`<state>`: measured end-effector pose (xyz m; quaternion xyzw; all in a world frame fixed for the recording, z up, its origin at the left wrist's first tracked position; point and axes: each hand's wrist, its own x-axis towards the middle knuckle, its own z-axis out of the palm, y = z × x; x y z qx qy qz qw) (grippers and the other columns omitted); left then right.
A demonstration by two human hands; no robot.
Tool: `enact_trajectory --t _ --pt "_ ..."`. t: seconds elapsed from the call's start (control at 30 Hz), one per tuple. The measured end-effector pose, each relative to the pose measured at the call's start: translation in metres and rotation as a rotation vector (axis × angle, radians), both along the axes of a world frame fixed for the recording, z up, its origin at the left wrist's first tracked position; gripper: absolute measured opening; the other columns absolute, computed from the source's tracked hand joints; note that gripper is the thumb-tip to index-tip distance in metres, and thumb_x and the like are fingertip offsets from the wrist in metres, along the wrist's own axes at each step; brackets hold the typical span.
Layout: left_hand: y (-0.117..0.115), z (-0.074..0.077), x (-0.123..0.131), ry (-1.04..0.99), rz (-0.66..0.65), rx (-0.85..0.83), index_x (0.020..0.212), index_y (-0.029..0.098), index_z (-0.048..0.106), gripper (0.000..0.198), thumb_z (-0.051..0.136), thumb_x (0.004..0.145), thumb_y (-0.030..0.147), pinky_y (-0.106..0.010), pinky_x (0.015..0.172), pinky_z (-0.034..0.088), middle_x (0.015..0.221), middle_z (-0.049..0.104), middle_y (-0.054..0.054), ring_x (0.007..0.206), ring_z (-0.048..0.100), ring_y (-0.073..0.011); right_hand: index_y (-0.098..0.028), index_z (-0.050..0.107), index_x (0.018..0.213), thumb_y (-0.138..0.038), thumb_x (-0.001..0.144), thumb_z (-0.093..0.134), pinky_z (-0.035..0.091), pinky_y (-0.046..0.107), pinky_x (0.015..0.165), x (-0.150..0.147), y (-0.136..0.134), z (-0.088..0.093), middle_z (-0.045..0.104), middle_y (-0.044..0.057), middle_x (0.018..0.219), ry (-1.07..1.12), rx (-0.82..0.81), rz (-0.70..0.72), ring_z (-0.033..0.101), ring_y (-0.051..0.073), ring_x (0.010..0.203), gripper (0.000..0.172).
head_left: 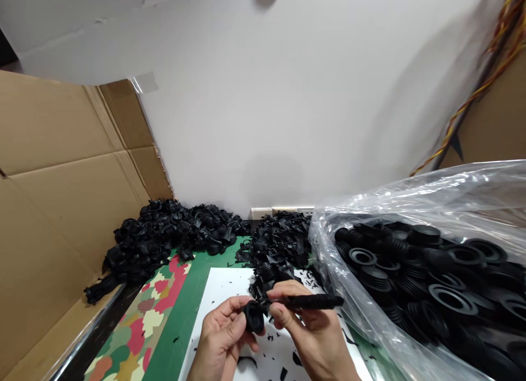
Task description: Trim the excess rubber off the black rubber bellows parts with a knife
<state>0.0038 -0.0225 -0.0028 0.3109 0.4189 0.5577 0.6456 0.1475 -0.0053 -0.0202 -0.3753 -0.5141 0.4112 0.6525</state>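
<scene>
Between the thumb and fingers of my left hand sits a small black ribbed rubber bellows, its rings facing me. My right hand is closed around a slim tool with a black handle, which points right. The tool's tip is at the bellows, too dark and small to make out. Both hands are over a white board strewn with black rubber scraps. Just beyond them lies a heap of black trimmings.
At the right, a clear plastic bag holds many black ribbed rubber parts. More black pieces are piled at the back left beside a cardboard box. A camouflage-patterned strip lies on the green table. A wall socket strip is behind.
</scene>
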Motion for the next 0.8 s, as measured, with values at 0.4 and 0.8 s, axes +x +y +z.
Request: enact_trajectory --t 0.4,0.8 --pt "0.001 -0.005 -0.001 0.066 0.062 0.006 0.078 0.009 0.074 0.035 0.087 0.052 0.028 -0.021 0.047 0.051 0.064 0.072 -0.01 0.055 0.065 -0.017 -0.019 0.065 0.072 -0.039 0.082 0.06 0.042 0.025 0.047 0.0 -0.003 0.006 0.058 0.001 0.065 -0.061 0.054 0.107 0.053 0.013 0.047 0.023" --pt "0.004 -0.002 -0.011 -0.088 0.127 -0.037 0.079 0.009 0.074 0.013 0.076 0.069 0.016 -0.023 0.055 0.053 0.075 0.072 -0.01 0.064 0.068 -0.0182 -0.019 0.058 0.075 -0.05 0.081 0.054 0.045 0.03 0.066 0.017 0.009 0.012 0.06 0.004 0.076 -0.195 -0.152 0.22 0.057 0.021 0.071 0.032"
